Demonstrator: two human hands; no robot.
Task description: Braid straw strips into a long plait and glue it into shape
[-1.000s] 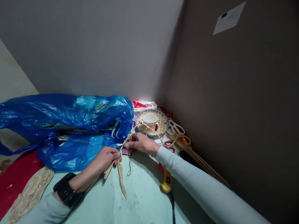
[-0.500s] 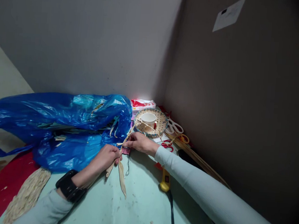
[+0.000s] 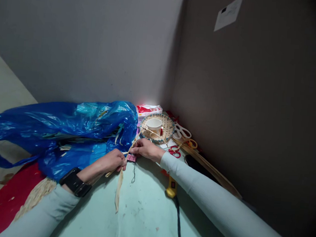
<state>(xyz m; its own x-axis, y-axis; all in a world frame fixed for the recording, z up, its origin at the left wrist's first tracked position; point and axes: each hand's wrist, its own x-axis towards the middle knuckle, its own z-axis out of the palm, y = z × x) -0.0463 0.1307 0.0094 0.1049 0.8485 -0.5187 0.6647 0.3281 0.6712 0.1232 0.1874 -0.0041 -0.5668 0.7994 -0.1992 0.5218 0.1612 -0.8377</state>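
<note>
My left hand [image 3: 114, 160], with a black watch on its wrist, is closed on a braided cord of pale dried leaf strips [image 3: 118, 194]. Loose strip ends hang below that hand over the green tabletop [image 3: 140, 204]. A little higher, my right hand [image 3: 145, 148] pinches the same cord, its fingertips partly hidden. The cord runs up past the right hand and trails over a round woven tray [image 3: 168, 128]. In this tray stands a small white cup [image 3: 154, 124]. Just below the right fingers lies a pink block-like thing [image 3: 131, 158].
A blue plastic bag [image 3: 61, 125] holding dried leaves fills the left. To the right are white-handled scissors [image 3: 181, 130], red-handled scissors [image 3: 174, 151] and long thin sticks [image 3: 216, 170]. A yellow-handled tool [image 3: 171, 188] with a black cord lies nearer. Walls close off the back and right.
The hanging strip has swung left and now drops almost straight down. Both hands keep their hold on the cord, close together. The whole view has shifted slightly.
</note>
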